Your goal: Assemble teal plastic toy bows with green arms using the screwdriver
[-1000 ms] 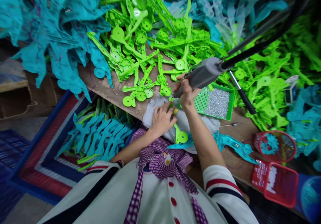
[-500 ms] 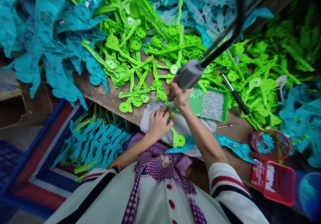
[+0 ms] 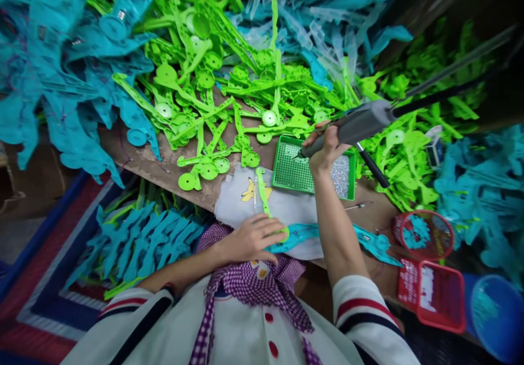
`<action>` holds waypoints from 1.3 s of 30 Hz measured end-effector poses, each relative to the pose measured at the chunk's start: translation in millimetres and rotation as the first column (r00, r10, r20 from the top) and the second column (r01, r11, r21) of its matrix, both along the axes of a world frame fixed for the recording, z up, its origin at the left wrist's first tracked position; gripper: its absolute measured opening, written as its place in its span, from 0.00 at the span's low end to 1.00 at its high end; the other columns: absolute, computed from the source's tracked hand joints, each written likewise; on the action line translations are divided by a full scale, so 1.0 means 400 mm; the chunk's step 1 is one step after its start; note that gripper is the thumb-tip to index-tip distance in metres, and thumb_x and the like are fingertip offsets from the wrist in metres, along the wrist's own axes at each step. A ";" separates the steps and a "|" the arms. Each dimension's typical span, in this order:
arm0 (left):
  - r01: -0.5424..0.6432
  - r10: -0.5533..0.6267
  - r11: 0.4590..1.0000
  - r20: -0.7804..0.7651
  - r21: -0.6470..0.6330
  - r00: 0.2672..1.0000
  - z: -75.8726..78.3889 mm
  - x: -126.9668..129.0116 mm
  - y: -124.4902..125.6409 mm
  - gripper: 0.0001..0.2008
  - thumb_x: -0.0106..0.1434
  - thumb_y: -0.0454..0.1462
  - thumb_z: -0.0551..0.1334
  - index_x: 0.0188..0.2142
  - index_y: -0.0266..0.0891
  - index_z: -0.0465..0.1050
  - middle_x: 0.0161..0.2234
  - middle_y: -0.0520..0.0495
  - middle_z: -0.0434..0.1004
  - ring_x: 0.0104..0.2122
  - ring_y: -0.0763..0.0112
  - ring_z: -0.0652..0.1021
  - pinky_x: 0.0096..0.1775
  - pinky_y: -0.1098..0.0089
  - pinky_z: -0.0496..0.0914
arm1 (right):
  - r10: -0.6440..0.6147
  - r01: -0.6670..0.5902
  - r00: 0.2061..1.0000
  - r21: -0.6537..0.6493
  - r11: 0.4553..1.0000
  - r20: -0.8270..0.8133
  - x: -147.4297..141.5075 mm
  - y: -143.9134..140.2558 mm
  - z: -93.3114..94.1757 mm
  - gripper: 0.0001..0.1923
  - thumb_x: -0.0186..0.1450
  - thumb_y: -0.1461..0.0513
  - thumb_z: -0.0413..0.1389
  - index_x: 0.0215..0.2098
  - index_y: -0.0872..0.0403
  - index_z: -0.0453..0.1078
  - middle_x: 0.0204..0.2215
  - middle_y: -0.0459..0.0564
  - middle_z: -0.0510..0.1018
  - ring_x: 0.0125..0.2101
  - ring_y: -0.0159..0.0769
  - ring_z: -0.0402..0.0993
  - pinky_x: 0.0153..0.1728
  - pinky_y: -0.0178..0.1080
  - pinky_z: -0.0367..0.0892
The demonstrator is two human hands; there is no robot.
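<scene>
At lower centre of the frame our left hand (image 3: pixel 251 237) lies half-curled on a green plastic piece (image 3: pixel 264 193) resting on the white cloth (image 3: pixel 286 209) on the worktop (image 3: pixel 155 160). Right of centre our right hand (image 3: pixel 327 147) grips the grey powered screwdriver (image 3: pixel 360 124), tip over the green tray (image 3: pixel 305 171).
</scene>
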State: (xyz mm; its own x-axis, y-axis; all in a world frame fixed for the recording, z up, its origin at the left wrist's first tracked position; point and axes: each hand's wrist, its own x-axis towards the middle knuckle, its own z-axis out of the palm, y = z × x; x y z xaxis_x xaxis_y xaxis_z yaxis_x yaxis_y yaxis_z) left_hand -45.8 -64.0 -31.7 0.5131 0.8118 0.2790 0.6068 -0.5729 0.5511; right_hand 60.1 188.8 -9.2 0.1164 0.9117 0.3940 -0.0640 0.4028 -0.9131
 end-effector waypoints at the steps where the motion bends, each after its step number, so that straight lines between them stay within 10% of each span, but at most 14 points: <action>1: 0.051 -0.051 0.999 -0.017 0.000 0.999 -0.003 0.007 -0.012 0.30 0.63 0.54 0.65 0.59 0.42 0.71 0.58 0.42 0.76 0.59 0.61 0.74 0.62 0.59 0.66 | 0.007 -0.007 1.000 -0.012 1.000 0.003 0.000 0.001 -0.003 0.24 0.60 0.38 0.53 0.28 0.49 0.64 0.22 0.40 0.66 0.15 0.26 0.62 0.16 0.35 0.59; 13: 0.069 -0.075 0.996 -0.103 -0.062 0.992 -0.024 0.026 -0.040 0.32 0.64 0.35 0.64 0.66 0.34 0.61 0.64 0.39 0.69 0.66 0.60 0.67 0.67 0.59 0.62 | -0.012 0.012 1.000 -0.039 0.999 -0.007 -0.002 0.001 -0.012 0.24 0.60 0.38 0.54 0.28 0.49 0.64 0.22 0.40 0.65 0.14 0.26 0.61 0.16 0.36 0.60; 39: -0.123 0.132 0.991 -0.224 0.054 0.966 -0.057 0.056 -0.077 0.26 0.69 0.42 0.58 0.66 0.48 0.65 0.62 0.47 0.72 0.58 0.60 0.72 0.51 0.61 0.60 | 0.015 -0.016 0.999 -0.029 0.999 -0.046 0.027 0.001 0.030 0.26 0.60 0.36 0.53 0.33 0.48 0.67 0.20 0.39 0.64 0.14 0.29 0.65 0.16 0.36 0.61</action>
